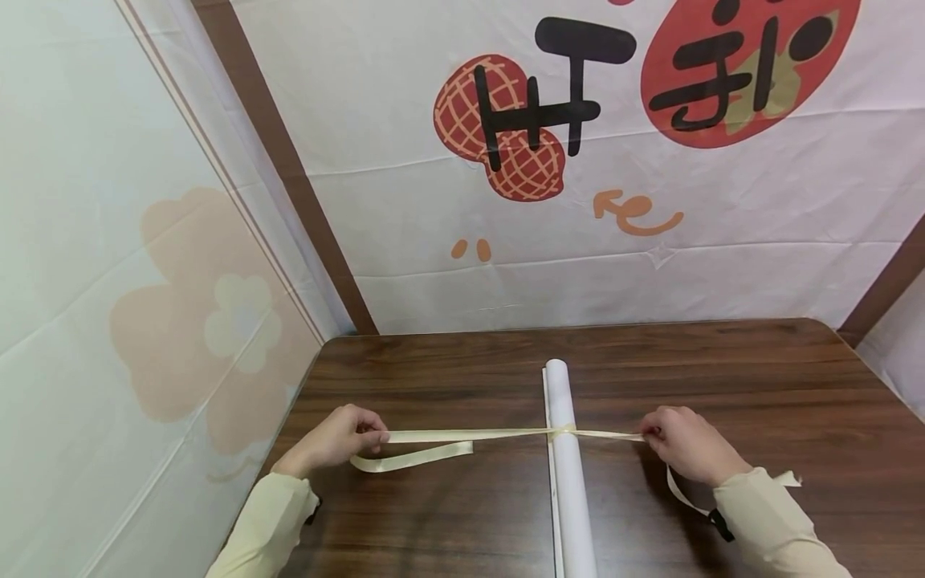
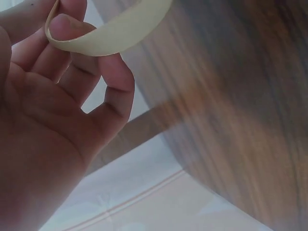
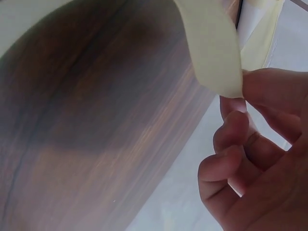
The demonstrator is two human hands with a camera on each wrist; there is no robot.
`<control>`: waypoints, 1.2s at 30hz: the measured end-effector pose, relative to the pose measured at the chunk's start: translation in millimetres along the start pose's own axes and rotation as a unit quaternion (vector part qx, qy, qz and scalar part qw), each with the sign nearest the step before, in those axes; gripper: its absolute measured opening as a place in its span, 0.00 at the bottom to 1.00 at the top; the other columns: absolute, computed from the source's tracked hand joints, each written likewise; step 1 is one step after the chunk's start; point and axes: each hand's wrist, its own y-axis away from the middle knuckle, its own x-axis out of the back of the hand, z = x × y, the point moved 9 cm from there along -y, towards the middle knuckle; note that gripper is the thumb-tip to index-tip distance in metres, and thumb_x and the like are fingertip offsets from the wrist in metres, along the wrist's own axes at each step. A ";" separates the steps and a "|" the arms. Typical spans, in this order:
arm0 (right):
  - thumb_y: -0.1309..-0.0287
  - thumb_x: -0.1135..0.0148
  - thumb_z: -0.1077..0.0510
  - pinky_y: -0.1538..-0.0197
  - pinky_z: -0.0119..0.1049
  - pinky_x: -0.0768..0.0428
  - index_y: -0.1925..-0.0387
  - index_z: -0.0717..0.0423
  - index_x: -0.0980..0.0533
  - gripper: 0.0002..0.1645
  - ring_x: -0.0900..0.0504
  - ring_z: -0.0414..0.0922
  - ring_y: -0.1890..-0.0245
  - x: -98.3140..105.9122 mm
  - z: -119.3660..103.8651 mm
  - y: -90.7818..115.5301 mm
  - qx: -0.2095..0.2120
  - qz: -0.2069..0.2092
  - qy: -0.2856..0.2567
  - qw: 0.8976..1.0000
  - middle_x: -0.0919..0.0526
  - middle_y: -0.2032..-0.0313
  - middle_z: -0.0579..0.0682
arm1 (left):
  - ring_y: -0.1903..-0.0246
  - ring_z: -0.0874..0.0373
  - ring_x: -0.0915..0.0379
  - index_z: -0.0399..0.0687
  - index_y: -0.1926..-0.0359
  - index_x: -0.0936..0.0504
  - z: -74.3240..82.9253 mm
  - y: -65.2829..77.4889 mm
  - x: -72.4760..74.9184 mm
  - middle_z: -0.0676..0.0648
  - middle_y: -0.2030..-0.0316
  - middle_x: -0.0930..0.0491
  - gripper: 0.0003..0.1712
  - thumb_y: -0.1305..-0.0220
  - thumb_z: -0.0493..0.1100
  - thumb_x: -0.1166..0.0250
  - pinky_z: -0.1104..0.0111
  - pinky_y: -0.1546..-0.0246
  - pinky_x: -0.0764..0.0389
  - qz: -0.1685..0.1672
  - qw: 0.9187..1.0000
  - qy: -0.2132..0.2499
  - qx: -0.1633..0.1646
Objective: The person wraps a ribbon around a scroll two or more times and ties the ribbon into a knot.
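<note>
A white paper roll lies lengthwise on the table, with a pale yellow ribbon around it near its far end. To the left of the roll, my left hand pinches one length of the ribbon, its loose end trailing back along the table. In the left wrist view the ribbon loops across the fingers. My right hand pinches the other length, and its tail hangs down beside the wrist. Thumb and forefinger hold the ribbon in the right wrist view. Between the hands, the ribbon is stretched nearly straight.
The brown wood-grain table extends to a white printed cloth wall at the back. Another cloth wall with a pale flower print borders the left side.
</note>
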 end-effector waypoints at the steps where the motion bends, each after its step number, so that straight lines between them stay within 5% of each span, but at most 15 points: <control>1: 0.47 0.36 0.65 0.68 0.38 0.23 0.69 0.53 0.16 0.06 0.22 0.38 0.70 0.2 0.5 0.3 0.001 0.003 0.002 1.000 0.16 0.70 0.45 | 0.74 0.64 0.27 0.44 0.67 0.16 -2.1 0.2 -1.0 0.53 0.75 0.18 0.09 0.34 0.43 0.38 0.73 0.75 0.28 -0.001 1.000 -0.002 0.002; 15: 0.47 0.36 0.66 0.66 0.39 0.22 0.68 0.53 0.16 0.07 0.20 0.39 0.70 0.2 14.0 6.3 -0.017 -0.008 0.012 1.000 0.15 0.70 0.45 | 0.70 0.59 0.20 0.45 0.67 0.15 -35.2 25.0 13.2 0.51 0.72 0.16 0.08 0.35 0.43 0.37 0.73 0.69 0.24 0.017 0.999 0.001 0.032; 28: 0.47 0.36 0.65 0.68 0.42 0.22 0.68 0.52 0.17 0.07 0.20 0.41 0.70 1.9 19.4 9.0 -0.049 -0.005 0.025 0.998 0.15 0.70 0.45 | 0.71 0.58 0.20 0.45 0.67 0.15 -46.0 26.7 9.4 0.51 0.73 0.16 0.07 0.36 0.42 0.37 0.73 0.70 0.24 0.013 0.999 0.008 0.028; 36: 0.46 0.38 0.66 0.72 0.37 0.31 0.75 0.49 0.21 0.09 0.29 0.39 0.75 -2.7 25.0 13.9 -0.059 -0.011 0.032 0.998 0.23 0.76 0.42 | 0.74 0.64 0.24 0.43 0.69 0.15 -56.2 37.2 17.8 0.51 0.75 0.16 0.07 0.37 0.41 0.37 0.74 0.74 0.29 0.035 0.999 -0.014 0.034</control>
